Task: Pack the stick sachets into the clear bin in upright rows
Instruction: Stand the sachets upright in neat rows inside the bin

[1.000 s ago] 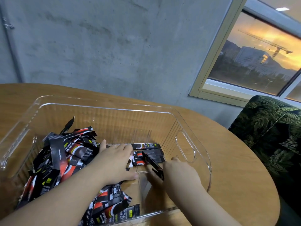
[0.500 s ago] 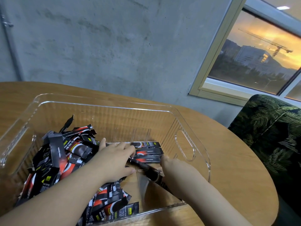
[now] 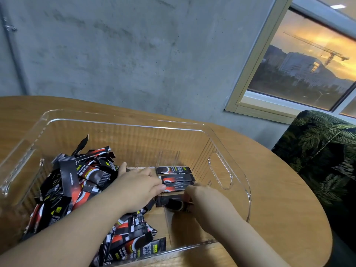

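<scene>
Inside the clear bin, the right hand pinches 1 sachet against the row of 3; the left hand, fingers flat, braces that row, likely against toppling.

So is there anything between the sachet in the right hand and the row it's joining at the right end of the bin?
Nothing visible. The right hand holds the sachet right beside the nearest sachet of the row, with no object between them. The left hand rests on the row's left end, beside that spot, not across it. The loose pile lies further left.
</scene>
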Demonstrator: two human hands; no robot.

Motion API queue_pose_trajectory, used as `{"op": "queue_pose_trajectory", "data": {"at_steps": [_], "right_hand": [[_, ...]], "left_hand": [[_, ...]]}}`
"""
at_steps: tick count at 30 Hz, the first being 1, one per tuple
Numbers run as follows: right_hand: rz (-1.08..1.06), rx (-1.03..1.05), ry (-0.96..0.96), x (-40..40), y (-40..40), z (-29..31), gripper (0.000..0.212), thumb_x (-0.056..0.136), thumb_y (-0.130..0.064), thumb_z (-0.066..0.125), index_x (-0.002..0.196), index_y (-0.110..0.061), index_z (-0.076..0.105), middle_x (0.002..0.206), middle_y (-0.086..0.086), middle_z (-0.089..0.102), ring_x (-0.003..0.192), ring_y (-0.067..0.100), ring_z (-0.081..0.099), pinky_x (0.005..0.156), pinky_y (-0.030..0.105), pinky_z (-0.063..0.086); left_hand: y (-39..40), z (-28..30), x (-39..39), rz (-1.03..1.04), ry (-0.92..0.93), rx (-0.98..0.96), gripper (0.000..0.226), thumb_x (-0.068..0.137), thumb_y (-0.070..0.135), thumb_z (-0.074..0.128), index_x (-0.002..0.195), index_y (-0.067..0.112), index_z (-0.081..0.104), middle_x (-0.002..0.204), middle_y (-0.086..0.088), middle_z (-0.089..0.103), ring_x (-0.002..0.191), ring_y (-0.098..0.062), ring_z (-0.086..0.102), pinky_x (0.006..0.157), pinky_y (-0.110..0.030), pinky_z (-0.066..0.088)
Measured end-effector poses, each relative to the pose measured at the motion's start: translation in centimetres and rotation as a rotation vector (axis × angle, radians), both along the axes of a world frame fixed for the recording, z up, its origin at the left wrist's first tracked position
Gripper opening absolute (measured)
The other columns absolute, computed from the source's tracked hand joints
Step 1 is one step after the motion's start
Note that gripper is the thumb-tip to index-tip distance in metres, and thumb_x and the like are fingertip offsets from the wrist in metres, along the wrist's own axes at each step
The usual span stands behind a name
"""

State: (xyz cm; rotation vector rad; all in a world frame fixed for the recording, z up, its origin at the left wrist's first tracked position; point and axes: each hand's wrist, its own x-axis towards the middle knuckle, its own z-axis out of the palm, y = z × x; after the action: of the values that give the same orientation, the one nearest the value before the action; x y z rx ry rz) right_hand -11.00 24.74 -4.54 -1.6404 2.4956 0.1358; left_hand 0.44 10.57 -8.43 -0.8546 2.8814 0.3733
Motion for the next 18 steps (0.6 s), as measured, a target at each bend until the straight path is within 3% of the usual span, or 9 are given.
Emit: {"op": "queue_pose_trajectory", "data": {"at_steps": [4, 7, 13, 18], "right_hand": [[0.04, -0.032, -0.017, -0.2, -0.1, -0.2, 0.027, 0.091, -0.018, 0.057, 0.118, -0.018, 0.056, 0.12, 0.003, 0.053, 0.108, 0.024, 0.054, 0.084, 0.032, 0.045], [0.069, 0.021, -0.027, 0.0, -0.3, -0.8, 0.029, 0.089, -0.015, 0.059, 0.118, -0.016, 0.057, 0.118, 0.005, 0.054, 0.107, 0.024, 0.054, 0.082, 0.029, 0.044], [0.093, -0.01, -0.022, -0.3, -0.5, -1.6, 0.038, 0.088, -0.007, 0.059, 0.124, -0.014, 0.051, 0.12, 0.005, 0.054, 0.107, 0.023, 0.054, 0.087, 0.03, 0.046], [0.088, -0.001, -0.027, -0.6, -0.1, -1.6, 0.026, 0.089, -0.011, 0.058, 0.115, -0.013, 0.059, 0.116, 0.004, 0.054, 0.101, 0.022, 0.056, 0.086, 0.03, 0.05]], "left_hand": [[-0.2, -0.3, 0.0, -0.002, 0.022, 0.008, 0.024, 0.092, 0.059, 0.043, 0.093, 0.036, 0.047, 0.107, 0.017, 0.04, 0.124, -0.012, 0.041, 0.115, -0.056, 0.001], [-0.1, -0.3, 0.0, -0.005, 0.032, 0.005, 0.028, 0.083, 0.061, 0.056, 0.09, 0.036, 0.044, 0.104, 0.018, 0.04, 0.119, -0.012, 0.044, 0.115, -0.055, 0.002], [-0.2, -0.5, 0.1, -0.011, 0.066, 0.002, 0.026, 0.079, 0.058, 0.062, 0.086, 0.035, 0.051, 0.11, 0.018, 0.042, 0.12, -0.01, 0.042, 0.115, -0.055, 0.001], [-0.2, -0.3, 0.1, -0.005, 0.08, 0.039, 0.021, 0.077, 0.056, 0.066, 0.087, 0.04, 0.057, 0.115, 0.021, 0.043, 0.124, -0.008, 0.039, 0.115, -0.054, -0.002]]}}
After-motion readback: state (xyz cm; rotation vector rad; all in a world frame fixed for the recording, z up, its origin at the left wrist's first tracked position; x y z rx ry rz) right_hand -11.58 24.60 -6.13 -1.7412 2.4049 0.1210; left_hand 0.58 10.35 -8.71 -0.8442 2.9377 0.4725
